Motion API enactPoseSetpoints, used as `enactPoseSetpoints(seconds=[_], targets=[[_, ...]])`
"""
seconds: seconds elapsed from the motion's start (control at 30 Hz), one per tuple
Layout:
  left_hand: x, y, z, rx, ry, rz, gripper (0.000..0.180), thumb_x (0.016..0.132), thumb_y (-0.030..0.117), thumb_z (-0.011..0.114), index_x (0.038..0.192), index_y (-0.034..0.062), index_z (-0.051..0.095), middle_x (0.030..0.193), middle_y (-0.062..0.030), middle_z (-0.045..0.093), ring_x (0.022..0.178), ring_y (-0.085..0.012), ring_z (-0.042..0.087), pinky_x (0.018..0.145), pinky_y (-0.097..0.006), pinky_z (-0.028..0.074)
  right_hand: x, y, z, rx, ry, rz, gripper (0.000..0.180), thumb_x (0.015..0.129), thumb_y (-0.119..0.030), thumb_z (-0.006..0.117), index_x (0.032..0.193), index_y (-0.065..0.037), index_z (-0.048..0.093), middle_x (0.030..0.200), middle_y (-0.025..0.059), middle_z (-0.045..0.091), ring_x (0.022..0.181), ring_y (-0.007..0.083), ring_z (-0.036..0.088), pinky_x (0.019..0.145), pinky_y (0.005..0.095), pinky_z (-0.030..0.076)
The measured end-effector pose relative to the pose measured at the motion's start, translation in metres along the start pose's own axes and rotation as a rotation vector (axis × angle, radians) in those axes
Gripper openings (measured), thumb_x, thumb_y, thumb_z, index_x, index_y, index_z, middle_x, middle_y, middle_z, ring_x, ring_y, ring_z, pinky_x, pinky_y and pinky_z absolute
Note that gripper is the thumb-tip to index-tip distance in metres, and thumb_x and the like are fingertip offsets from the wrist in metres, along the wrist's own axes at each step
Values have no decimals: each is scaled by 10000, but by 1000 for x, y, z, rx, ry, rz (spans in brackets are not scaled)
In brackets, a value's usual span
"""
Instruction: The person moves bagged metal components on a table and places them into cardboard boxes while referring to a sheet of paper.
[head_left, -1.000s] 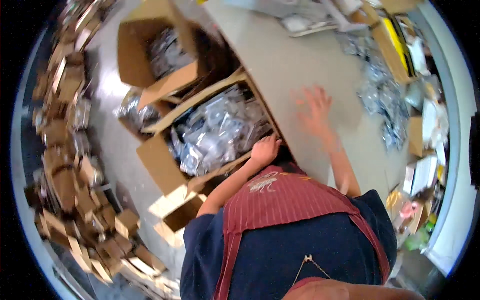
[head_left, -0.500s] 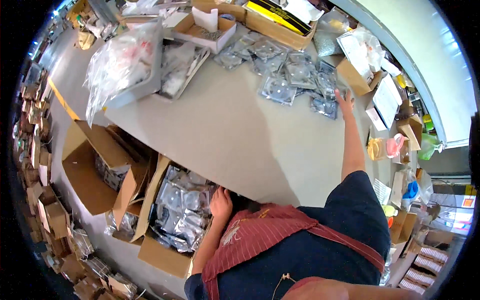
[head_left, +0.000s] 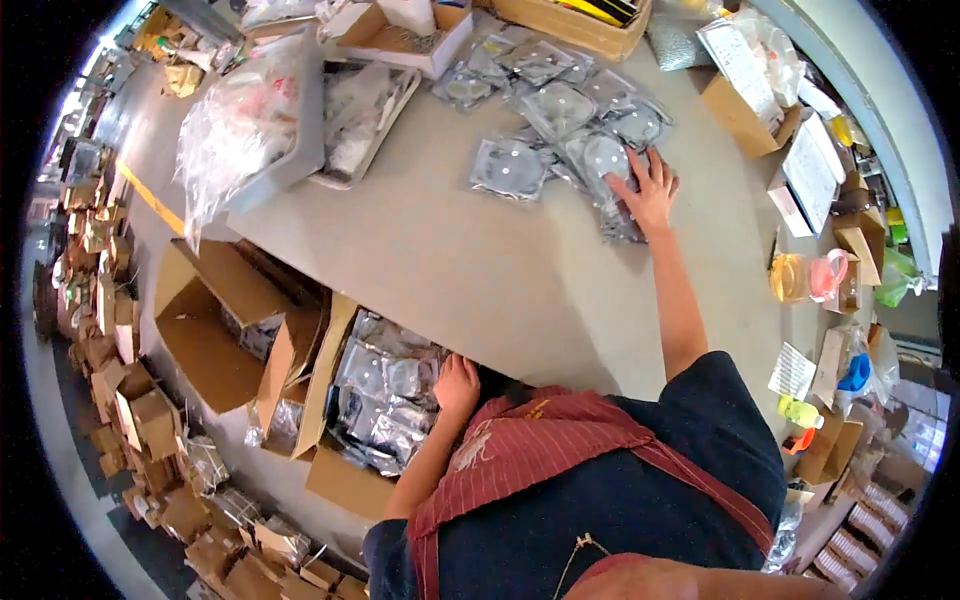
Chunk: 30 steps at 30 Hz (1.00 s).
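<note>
My right hand (head_left: 648,190) lies with spread fingers on the right side of a pile of clear plastic packets (head_left: 560,110). Each packet seems to hold a flat, round, grey part. One packet (head_left: 510,168) lies at the pile's near left. By the table's near edge, my left hand (head_left: 457,385) is curled at the right side of an open cardboard box (head_left: 340,478). What its fingers grip, if anything, is hidden. Inside that box are several similar packets (head_left: 385,390), heaped in layers.
Left of the packets, a grey bin (head_left: 312,110) holds clear plastic bags, beside a shallow tray (head_left: 345,180). Another open carton (head_left: 205,340) stands left of the packet box. Boxes, papers and a pink-handled jug (head_left: 790,278) line the table's right side.
My right hand has moved left from the pile's right edge onto the packets, its fingers now spread over them. My left hand stays at the box. The whole view has shifted slightly.
</note>
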<state>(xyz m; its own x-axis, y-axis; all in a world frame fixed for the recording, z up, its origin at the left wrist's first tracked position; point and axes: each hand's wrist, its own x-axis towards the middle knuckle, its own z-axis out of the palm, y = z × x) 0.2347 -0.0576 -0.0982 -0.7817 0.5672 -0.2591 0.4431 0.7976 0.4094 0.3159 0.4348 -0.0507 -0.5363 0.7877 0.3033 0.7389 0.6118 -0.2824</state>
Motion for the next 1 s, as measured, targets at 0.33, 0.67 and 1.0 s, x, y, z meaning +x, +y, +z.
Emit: enactPoseSetpoints(seconds=[0.33,0.67,1.0], targets=[[-7,8,-3,-14,128,-14,302,986,304,480,1129,72,612,1025,-142,685,930,-330,672,793,-424,550,-111,-180,11,129,-100,-108,823,775,-775,575,1461,-334,459,1563,150,320,1422,480,239,1104,728,53],[-21,-1,13,-123,243,80,383,999,336,485,1155,0,580,970,-156,679,921,-321,668,784,-424,540,-169,-244,7,196,-126,-345,787,799,-734,592,1454,-317,464,1554,133,352,1391,480,284,1080,745,102],[-42,2,34,-160,197,224,357,971,306,541,1190,28,589,1177,-186,640,1074,-342,618,901,-443,506,-223,-267,4,198,-161,-445,786,841,-699,572,1482,-266,429,1538,167,348,1401,495,253,1074,750,100]])
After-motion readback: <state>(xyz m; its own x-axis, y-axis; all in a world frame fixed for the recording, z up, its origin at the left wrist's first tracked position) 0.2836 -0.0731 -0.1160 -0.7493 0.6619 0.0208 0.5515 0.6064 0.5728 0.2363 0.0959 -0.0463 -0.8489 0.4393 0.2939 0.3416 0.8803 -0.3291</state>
